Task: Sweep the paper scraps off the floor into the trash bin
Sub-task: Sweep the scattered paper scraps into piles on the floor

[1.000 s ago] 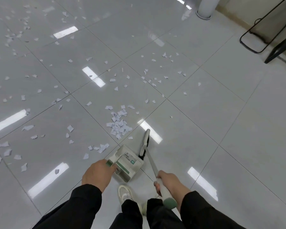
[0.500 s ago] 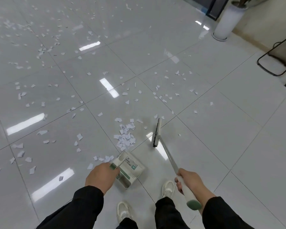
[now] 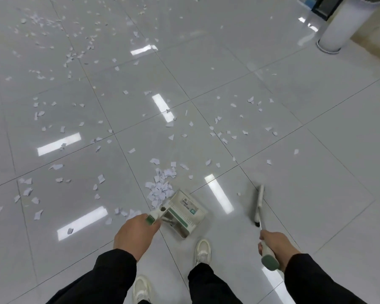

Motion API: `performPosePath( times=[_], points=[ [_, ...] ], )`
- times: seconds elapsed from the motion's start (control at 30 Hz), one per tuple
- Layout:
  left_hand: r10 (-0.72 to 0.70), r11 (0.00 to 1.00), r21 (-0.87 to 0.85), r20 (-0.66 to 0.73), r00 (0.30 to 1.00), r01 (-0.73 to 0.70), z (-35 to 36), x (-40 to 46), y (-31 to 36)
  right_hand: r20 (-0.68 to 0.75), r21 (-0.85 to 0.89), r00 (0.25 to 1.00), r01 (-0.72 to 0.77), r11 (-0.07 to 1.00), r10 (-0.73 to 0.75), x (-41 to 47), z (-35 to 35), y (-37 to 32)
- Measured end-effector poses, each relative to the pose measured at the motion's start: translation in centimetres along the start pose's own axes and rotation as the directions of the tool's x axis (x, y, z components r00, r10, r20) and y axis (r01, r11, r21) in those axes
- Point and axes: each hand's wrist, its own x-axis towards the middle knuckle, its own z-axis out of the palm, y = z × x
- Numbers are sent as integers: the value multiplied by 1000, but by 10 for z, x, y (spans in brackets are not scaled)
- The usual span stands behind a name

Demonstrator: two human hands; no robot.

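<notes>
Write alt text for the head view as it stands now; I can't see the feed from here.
A person's left hand holds a dustpan on the tiled floor beside a small pile of paper scraps, while the right hand grips a broom out to the right. Loose scraps lie scattered across the tiles ahead and to the left; no trash bin is identifiable.

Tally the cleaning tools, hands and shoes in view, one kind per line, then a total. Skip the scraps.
Brooms: 1, held by the right hand
Dustpans: 1, held by the left hand
Hands: 2, left hand and right hand
Shoes: 2, one ahead of the other
Total: 6
</notes>
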Motion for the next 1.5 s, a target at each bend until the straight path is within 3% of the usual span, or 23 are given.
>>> performPosePath(
  times=[0.2, 0.4, 0.63, 0.8, 0.93, 1.1, 1.37, 1.5],
  points=[
    [-95, 995, -21, -49, 994, 94, 3, 0, 20, 231, -12, 973, -19, 1000, 21, -6, 87, -51],
    [-221, 973, -96, -100, 970, 211, -6, -11, 4, 343, -69, 939, 8, 998, 17, -23, 153, -111],
    [-326, 936, -182, -115, 938, 303, -15, -28, -36, 455, 37, 890, -51, 998, 28, -35, 180, -153],
    [-410, 892, -264, -132, 903, 367, -36, -52, -88, 438, -36, 899, -9, 999, 24, -91, 212, -119],
    [-426, 879, -295, -138, 894, 373, -51, -56, -121, 343, -78, 939, 49, 996, -19, -115, 216, -64],
    [-388, 896, -288, -140, 911, 337, -80, -63, -200, 274, 2, 960, 65, 998, -63, -158, 251, 2],
    [-324, 936, -185, -119, 939, 300, -119, -57, -325, 232, 42, 970, -87, 995, 75, -212, 352, 69],
    [-299, 949, -138, -107, 948, 284, -140, -60, -383, 297, 117, 944, -182, 976, 140, -237, 419, 81]
  ],
)
